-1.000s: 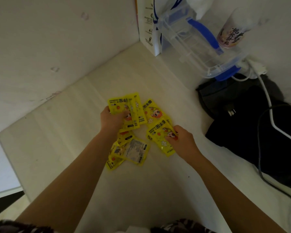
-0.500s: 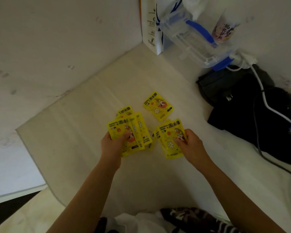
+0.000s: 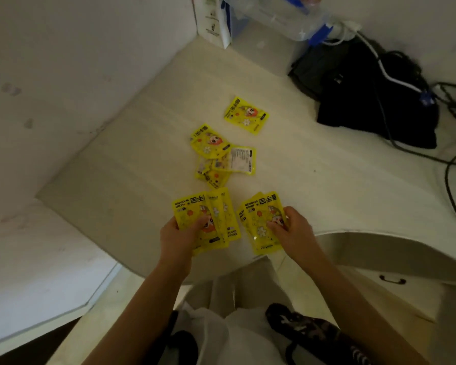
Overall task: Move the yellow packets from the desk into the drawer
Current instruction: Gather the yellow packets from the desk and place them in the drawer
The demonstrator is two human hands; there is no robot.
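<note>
So each hand's gripping a fan of yellow packets, left hand (image 3: 180, 237) and right hand (image 3: 291, 230), with a loose pile (image 3: 219, 156) just beyond them.

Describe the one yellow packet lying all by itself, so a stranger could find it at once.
Start at the black bag on the desk's far right and look left across the pale desk. The lone yellow packet lies there face up. Unlike the loose pile nearer the person, it touches no other packet and neither hand holds it.

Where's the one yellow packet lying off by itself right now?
In the head view the lone packet lies flat on the desk, beyond the small pile of packets and left of the black bag, far from both hands.
</note>
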